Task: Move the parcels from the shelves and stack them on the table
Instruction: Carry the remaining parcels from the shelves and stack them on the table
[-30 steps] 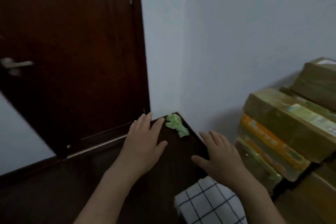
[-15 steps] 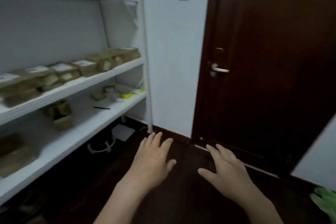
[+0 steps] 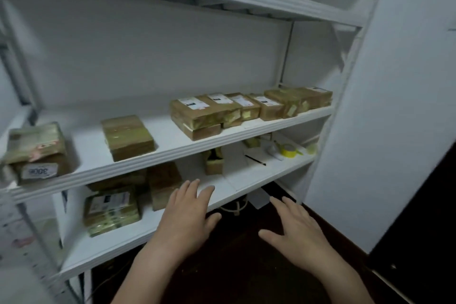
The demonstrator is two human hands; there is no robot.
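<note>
A white shelf unit fills the view. Its middle shelf carries several brown taped parcels: one alone at centre left, a stack at the far left, a row towards the right. More parcels sit on the lower shelf, a labelled one at the left, one beside it and a small one further back. My left hand hovers flat in front of the lower shelf, empty. My right hand is spread over the dark floor, empty.
A yellow tape roll, a black pen and small items lie on the lower shelf's right end. White wall stands to the right, a dark door at the right edge. A cable coil lies under the shelf.
The view has swung left from the table and stacked parcels, past the door, to the shelves. Both hands stay flat and empty, now close to the lower shelf.
</note>
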